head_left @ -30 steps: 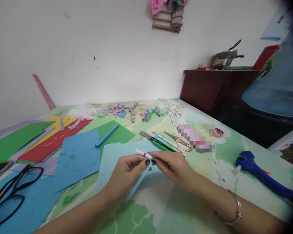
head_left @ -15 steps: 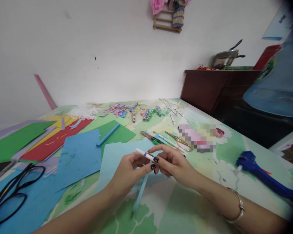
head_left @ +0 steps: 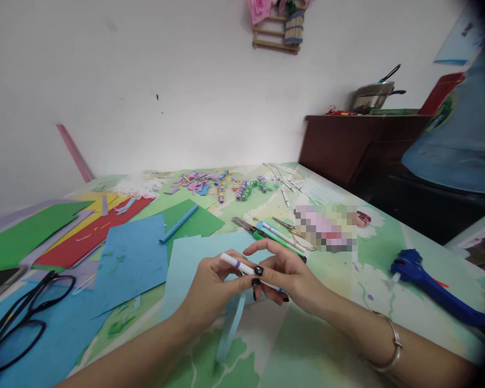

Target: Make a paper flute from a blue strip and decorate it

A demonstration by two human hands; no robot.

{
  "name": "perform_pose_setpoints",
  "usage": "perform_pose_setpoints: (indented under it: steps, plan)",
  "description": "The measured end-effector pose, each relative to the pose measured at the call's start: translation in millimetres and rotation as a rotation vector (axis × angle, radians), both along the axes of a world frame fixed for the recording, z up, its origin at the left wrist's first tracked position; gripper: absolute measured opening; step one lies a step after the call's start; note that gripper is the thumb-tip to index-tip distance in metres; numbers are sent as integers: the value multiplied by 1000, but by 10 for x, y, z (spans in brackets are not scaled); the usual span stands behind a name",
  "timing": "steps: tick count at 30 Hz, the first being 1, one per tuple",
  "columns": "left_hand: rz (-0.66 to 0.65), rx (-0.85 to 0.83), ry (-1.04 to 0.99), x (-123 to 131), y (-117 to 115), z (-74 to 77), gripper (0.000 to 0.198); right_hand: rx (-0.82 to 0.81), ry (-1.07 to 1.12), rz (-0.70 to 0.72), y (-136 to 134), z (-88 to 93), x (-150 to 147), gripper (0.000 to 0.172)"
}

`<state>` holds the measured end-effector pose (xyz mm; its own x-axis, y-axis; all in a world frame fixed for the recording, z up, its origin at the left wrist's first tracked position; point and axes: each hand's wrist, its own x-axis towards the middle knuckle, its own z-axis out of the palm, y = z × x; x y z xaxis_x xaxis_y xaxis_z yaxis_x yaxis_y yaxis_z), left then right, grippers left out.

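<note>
A white marker [head_left: 231, 262] with a purple band lies slantwise between my two hands, above the light blue sheet. My left hand [head_left: 211, 284] pinches it, with the thumb pressed near its middle. My right hand [head_left: 286, 268] grips the marker's other end, where a blue tip shows past the fingers. From the fingers a narrow light blue strip [head_left: 231, 328] hangs down toward the table; its upper end is hidden at the marker. Beneath and behind the hands lies the light blue sheet [head_left: 186, 256].
A utility knife [head_left: 253, 227], gold-handled scissors [head_left: 293, 228] and another white marker [head_left: 283, 235] lie beyond my right hand. At right rests a blue glue gun [head_left: 432, 288]. Coloured sheets [head_left: 135, 258] and black glasses [head_left: 26, 320] lie at left. Paper scraps [head_left: 194, 182] are heaped near the wall.
The marker has turned in my fingers, so more of its barrel and its blue tip now show. The hanging strip has swung slightly left. Both hands stay almost in place.
</note>
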<state>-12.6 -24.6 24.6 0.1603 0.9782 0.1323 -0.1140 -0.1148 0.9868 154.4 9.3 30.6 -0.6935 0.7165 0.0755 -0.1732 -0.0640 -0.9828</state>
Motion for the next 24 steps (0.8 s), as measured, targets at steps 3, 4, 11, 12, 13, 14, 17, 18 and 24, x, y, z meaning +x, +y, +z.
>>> perform_pose_setpoints:
  steps: [3,4,11,12,13,14,17,18,24]
  plan:
    - [16,23,13,11,-12,17,11,-3,-3,-10,7,-6,3,36]
    - [10,25,19,15,-15,23,11,-1,-5,-13,9,-8,4,35]
    - [-14,20,4,13,5,17,9,11,-23,-6,26,-2,3,36]
    - [-13,22,2,6,10,12,9,15,-38,-3,31,0,6,36]
    - [-10,28,11,-3,14,7,9,21,-57,1,38,0,11,37]
    - [3,31,29,-13,17,4,10,32,-82,3,46,-2,18,36]
    - [76,29,106,-41,16,-3,10,109,-195,-27,71,-26,41,31]
    - [99,32,126,-47,14,-3,10,137,-235,-35,77,-37,48,29]
    - [150,54,212,-46,1,-26,7,197,-280,-52,82,-83,53,31]
